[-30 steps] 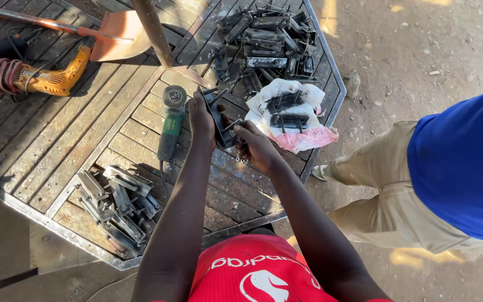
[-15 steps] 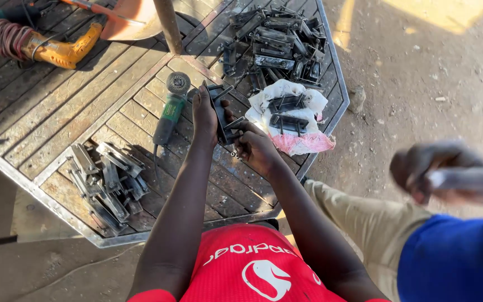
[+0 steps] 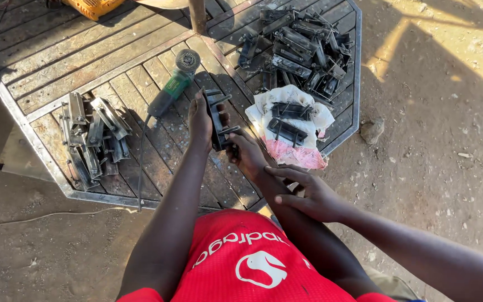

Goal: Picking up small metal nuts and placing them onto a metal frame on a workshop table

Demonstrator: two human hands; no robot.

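Currently, the left hand point(image 3: 199, 120) and the right hand point(image 3: 247, 155) both grip one dark metal bracket point(image 3: 218, 120), held upright just above the slatted metal table point(image 3: 57, 61). The left hand's fingers are clamped around the upper left edge of the bracket; the right hand is closed on its lower end, with the fingers wrapped underneath. Whether the bracket is a single piece or two pieces pressed together cannot be told from this view.

A green angle grinder point(image 3: 173, 84) lies on the table just left of the left hand, with its disc end pointing away from the person and its cable running toward the near table edge. A pile of light metal brackets point(image 3: 90, 137) rests near the left table edge, well apart from the hands. A larger heap of dark metal parts point(image 3: 300, 47) occupies the far right corner of the table. Between that heap and the right hand, a crumpled white and pink bag point(image 3: 292, 131) lies on the table with two dark brackets on top.

A second person's hand point(image 3: 308, 193) reaches in from the right and rests on the forearm of the right hand. An orange power tool point(image 3: 93, 6) sits at the far table edge.
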